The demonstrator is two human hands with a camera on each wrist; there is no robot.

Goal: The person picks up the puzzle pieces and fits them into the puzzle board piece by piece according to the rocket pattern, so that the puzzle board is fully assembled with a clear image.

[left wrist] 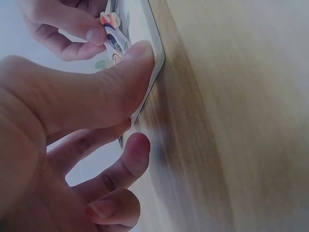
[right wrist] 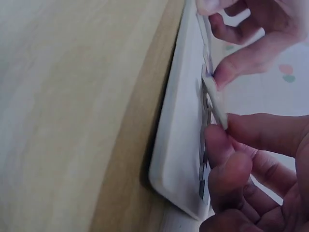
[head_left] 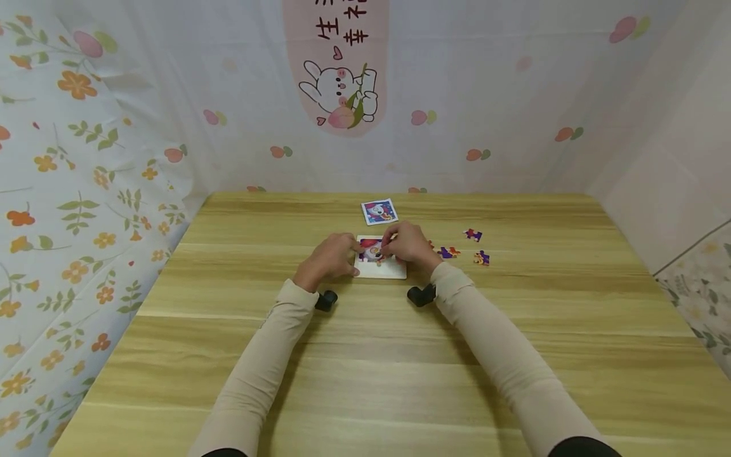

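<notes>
A white puzzle board (head_left: 381, 271) with a partly filled colourful picture lies flat on the table. At its left side my left hand (head_left: 333, 257) holds the edge, the thumb (left wrist: 137, 60) resting on top while the outer fingers curl loosely beside it. My right hand (head_left: 407, 244) is over the right part of the picture. Between its thumb and index finger it pinches a puzzle piece (right wrist: 215, 102), tilted above the board in the right wrist view. In the head view this hand hides part of the picture.
Loose puzzle pieces lie to the right: one (head_left: 473, 235) farther back, one (head_left: 482, 258) nearer, others (head_left: 448, 252) beside the right hand. A square picture card (head_left: 379, 211) lies behind the board. The wooden table (head_left: 377, 368) meets a patterned curtain (head_left: 457, 95) at the back.
</notes>
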